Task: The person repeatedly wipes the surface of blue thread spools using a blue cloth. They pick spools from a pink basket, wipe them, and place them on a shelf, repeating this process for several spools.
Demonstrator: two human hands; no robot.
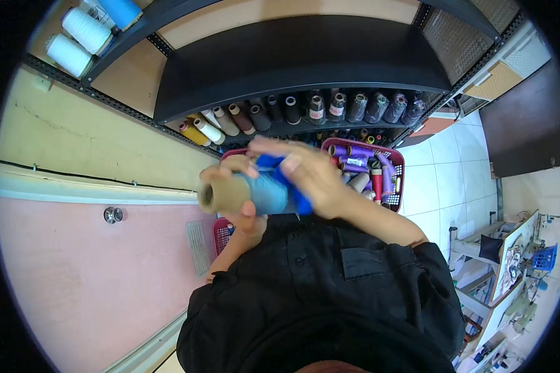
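In front of my chest, my left hand [247, 219] grips a cone of light blue thread [267, 193], its bare tan core [224, 193] pointing left. My right hand [312, 179] presses a dark blue cloth [302, 201] against the wider end of that cone. Motion blurs the right hand, and part of the cloth is hidden beneath it. Below the hands, a dark pink plastic basket [398, 158] holds purple thread spools [354, 161] and a red one [376, 184].
A black metal shelf rack [303, 56] stands ahead, with thread cones [338, 107] along a lower board and white cones [86, 30] at upper left. On the left is a pink door [98, 279] with a round knob [113, 215]. Sewing tables [508, 261] stand at right.
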